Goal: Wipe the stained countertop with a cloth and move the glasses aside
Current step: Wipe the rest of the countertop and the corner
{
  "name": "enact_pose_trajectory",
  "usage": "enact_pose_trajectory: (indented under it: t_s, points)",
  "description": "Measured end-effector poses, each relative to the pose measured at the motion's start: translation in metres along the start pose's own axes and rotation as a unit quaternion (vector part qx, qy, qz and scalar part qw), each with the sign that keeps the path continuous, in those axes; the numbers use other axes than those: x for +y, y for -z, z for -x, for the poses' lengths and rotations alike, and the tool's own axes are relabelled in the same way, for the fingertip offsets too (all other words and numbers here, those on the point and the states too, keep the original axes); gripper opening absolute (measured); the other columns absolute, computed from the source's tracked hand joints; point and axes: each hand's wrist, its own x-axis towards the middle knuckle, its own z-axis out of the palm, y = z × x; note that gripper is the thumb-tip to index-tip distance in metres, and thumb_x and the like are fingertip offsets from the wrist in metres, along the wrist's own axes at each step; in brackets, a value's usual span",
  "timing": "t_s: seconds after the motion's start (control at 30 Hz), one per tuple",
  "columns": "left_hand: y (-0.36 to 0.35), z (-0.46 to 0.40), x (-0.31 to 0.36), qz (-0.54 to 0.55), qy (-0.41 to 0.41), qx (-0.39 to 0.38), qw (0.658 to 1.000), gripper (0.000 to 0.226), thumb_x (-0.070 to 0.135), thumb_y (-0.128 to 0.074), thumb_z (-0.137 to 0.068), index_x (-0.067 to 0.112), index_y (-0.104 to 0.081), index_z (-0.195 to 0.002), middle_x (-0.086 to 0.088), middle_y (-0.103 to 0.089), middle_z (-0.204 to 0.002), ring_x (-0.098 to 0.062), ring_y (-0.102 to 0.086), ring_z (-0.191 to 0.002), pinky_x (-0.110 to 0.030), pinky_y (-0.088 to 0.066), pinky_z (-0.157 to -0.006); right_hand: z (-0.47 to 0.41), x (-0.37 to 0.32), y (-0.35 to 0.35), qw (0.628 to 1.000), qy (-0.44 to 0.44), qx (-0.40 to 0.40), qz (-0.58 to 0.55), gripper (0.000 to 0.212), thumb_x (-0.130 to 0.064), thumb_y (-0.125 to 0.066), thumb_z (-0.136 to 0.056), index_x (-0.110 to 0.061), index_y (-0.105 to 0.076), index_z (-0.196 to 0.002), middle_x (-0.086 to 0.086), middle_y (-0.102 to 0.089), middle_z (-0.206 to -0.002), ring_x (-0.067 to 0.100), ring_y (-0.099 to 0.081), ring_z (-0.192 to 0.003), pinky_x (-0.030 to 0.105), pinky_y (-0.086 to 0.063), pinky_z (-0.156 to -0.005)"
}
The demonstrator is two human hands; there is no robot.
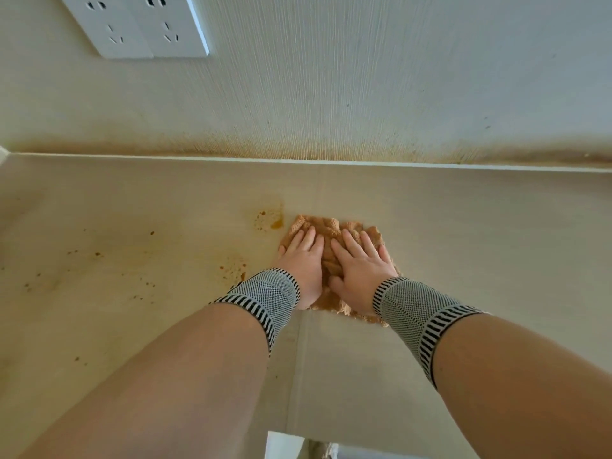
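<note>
Both hands, left (303, 263) and right (359, 268), press flat with straight, slightly spread fingers on the cloth (331, 226), right of the stains (270, 220).

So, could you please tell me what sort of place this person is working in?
Probably a home kitchen or similar indoor counter: a pale stained countertop meets a wallpapered wall carrying a double power socket, and both hands press a cloth onto the surface.

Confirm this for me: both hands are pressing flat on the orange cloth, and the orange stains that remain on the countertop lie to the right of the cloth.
Not quite. The head view shows the left hand and right hand pressing flat on the cloth, but the remaining stains on the countertop lie to the left of the cloth, not the right.
</note>
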Motion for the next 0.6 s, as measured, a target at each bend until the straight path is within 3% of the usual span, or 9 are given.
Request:
enact_pose_trajectory:
  t_s: [0.3, 0.6]
  points:
    - [-0.042, 0.056, 0.015, -0.007, 0.030, 0.013, 0.999, 0.083, 0.017, -0.051, -0.098, 0.013, 0.008, -0.156, -0.003, 0.018, -0.164, -0.020, 0.011, -0.151, -0.043, -0.009, -0.123, 0.058, -0.007, -0.036, 0.999, 0.031, -0.012, 0.023, 0.067, -0.040, -0.028, -0.104, -0.022, 0.008, -0.158, 0.001, 0.018, -0.164, 0.028, 0.016, -0.150, 0.047, 0.006, -0.122]
    - [-0.015, 0.017, 0.009, 0.007, 0.017, 0.010, 1.000, 0.087, 0.016, -0.053, -0.096, 0.011, 0.009, -0.156, -0.003, 0.019, -0.163, -0.020, 0.013, -0.151, -0.042, -0.006, -0.124, 0.016, 0.002, -0.015, 0.999, 0.031, -0.001, 0.019, 0.068, -0.036, -0.032, -0.104, -0.021, 0.007, -0.158, 0.001, 0.016, -0.164, 0.028, 0.014, -0.151, 0.046, 0.002, -0.122]
